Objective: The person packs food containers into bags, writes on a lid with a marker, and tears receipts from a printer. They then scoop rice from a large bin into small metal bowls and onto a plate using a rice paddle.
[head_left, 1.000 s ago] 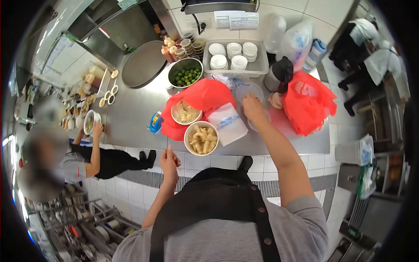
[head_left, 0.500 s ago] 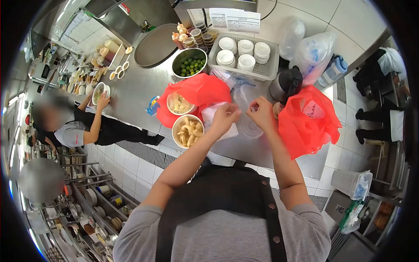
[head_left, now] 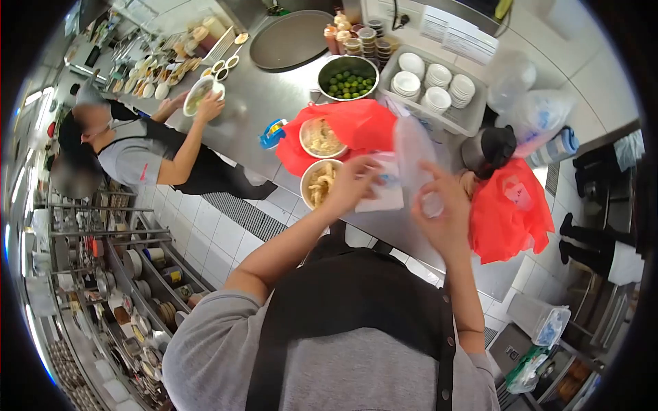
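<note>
- fingers of the left hand point(head_left: 356, 183): spread wide and blurred, over the white packet point(head_left: 385, 195); no grasp visible.
- fingers of the right hand point(head_left: 447, 212): curved narrowly around a clear plastic lid point(head_left: 432, 204), blurred, between the packet and the right-hand red bag point(head_left: 510, 222).
- tub of fried pieces point(head_left: 321, 183): on the steel counter point(head_left: 266, 103), just beside the left hand.
- tub of pale food point(head_left: 322, 138): beside it, partly surrounded by the left-hand red bag point(head_left: 367, 122).
- dark jug point(head_left: 488, 149): near the right-hand red bag.
</note>
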Motion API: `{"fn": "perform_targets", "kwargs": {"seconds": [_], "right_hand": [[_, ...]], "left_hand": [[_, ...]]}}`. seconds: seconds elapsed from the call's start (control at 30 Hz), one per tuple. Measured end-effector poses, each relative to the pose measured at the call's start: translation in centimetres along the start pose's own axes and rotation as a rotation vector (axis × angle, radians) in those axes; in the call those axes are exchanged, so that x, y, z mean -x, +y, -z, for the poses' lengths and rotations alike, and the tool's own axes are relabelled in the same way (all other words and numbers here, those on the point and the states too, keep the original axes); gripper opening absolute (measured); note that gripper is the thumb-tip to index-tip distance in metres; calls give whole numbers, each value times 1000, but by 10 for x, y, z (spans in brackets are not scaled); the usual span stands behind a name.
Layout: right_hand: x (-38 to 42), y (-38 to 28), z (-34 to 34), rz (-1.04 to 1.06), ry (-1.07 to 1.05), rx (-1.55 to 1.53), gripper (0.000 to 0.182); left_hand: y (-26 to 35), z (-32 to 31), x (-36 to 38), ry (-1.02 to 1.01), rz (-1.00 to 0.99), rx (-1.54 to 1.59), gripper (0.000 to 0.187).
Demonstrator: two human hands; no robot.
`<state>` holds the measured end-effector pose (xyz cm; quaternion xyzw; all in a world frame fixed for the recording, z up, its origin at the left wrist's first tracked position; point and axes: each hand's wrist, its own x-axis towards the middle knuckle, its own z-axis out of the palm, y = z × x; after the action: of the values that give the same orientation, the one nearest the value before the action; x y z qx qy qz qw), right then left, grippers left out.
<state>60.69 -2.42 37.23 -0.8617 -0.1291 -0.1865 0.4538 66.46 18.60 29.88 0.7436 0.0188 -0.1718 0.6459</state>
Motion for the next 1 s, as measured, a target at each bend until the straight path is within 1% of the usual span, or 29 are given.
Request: {"fn": "perform_targets", "kwargs": {"seconds": [0.03, 0.07, 0.13, 0.17, 0.23, 0.27, 0.33, 0.37, 0.4, 0.47, 0.5, 0.53, 0.57, 0.63, 0.67, 0.73, 0.77, 0.83, 0.87, 0.93, 0.97, 1.0], "right_hand": [[6, -8, -19, 44, -69, -31, 20], [10, -13, -39, 87, -138, -60, 21], [23, -4, -91, 136, -280, -15, 22], [32, 7, -115, 138, -292, -14, 22], [43, 22, -152, 370, -408, 14, 19], [43, 20, -160, 373, -418, 17, 19], [43, 14, -170, 490, -505, 112, 21], [41, 13, -176, 491, -515, 116, 21], [37, 12, -181, 495, -522, 127, 22], [29, 12, -189, 498, -536, 141, 23], [23, 13, -192, 506, -568, 150, 29], [20, 13, -194, 515, -598, 159, 34], [17, 10, -194, 513, -602, 161, 34], [10, 3, -192, 240, -605, 72, 63], [7, -4, -192, 236, -606, 74, 63], [-1, -12, -196, 154, -522, 310, 95], [-1, -12, -198, 146, -512, 316, 95], [2, -8, -202, 99, -597, 400, 109], [2, -7, -201, 91, -574, 411, 109], [5, -7, -197, 76, -601, 377, 113], [5, -6, -196, 53, -626, 364, 116], [3, -6, -197, 32, -600, 378, 116]], "left_hand": [[11, 28, 15, 203, 1, -143, 18], [-48, 66, 1, 404, -341, -120, 18], [-76, 135, 14, 597, -176, -212, 22], [-80, 150, 24, 604, -170, -204, 22], [-82, 169, 47, 415, 265, -79, 28], [-81, 166, 55, 418, 268, -68, 28], [-78, 151, 63, 195, 212, 219, 34], [-84, 149, 60, 159, 184, 249, 37], [-90, 147, 57, 160, 186, 258, 37], [-98, 141, 51, 178, 107, 176, 36], [-97, 138, 49, 206, 64, 160, 34], [-100, 138, 47, 205, 66, 166, 34], [-102, 137, 45, 217, 35, 118, 33], [-108, 139, 43, 228, 7, 72, 33], [-107, 141, 45, 217, 11, 99, 33], [-105, 141, 44, 195, 16, 122, 33], [-103, 141, 45, 191, 9, 129, 33], [-106, 141, 45, 180, -17, 94, 35], [-110, 141, 46, 161, -33, 87, 35], [-112, 139, 48, 200, 69, 220, 37], [-109, 137, 48, 168, 53, 212, 37], [-107, 137, 49, 198, 100, 219, 39]]}}
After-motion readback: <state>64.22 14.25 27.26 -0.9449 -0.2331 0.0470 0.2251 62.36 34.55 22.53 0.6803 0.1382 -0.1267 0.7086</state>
